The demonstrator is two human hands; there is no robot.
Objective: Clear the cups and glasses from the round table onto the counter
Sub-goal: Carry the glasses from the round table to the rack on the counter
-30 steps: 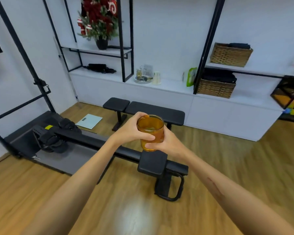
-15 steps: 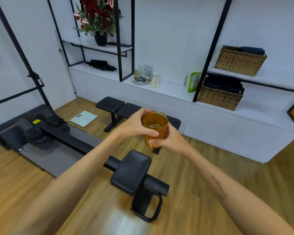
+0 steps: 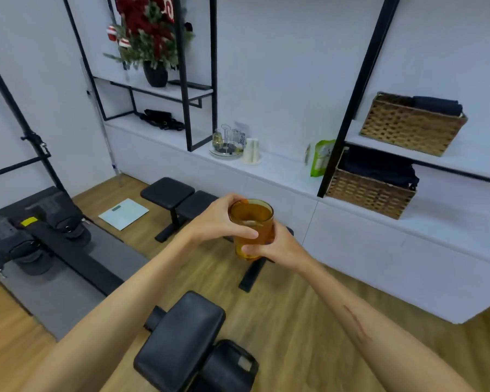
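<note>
An amber glass [image 3: 252, 222] is held upright in front of me, over the wooden floor. My left hand [image 3: 218, 222] wraps round its upper left side, thumb across the front. My right hand [image 3: 275, 244] grips its lower right side, fingers curled under the base. Ahead runs the long white counter [image 3: 280, 171]. On it stand a round tray of glasses [image 3: 227, 142] and a stack of white cups [image 3: 251, 151]. The round table is out of view.
A black workout bench [image 3: 178, 199] stands between me and the counter. A rowing machine's black seat [image 3: 181, 338] is just below my arms, its footrests [image 3: 34, 236] at the left. Wicker baskets [image 3: 368, 190] and a green pouch [image 3: 321, 158] sit at the counter's right. A scale [image 3: 123, 213] lies on the floor.
The view has advanced toward the counter, which now looks larger and nearer. The rowing seat has slid down to the bottom of the frame. Both hands keep the same hold on the glass.
</note>
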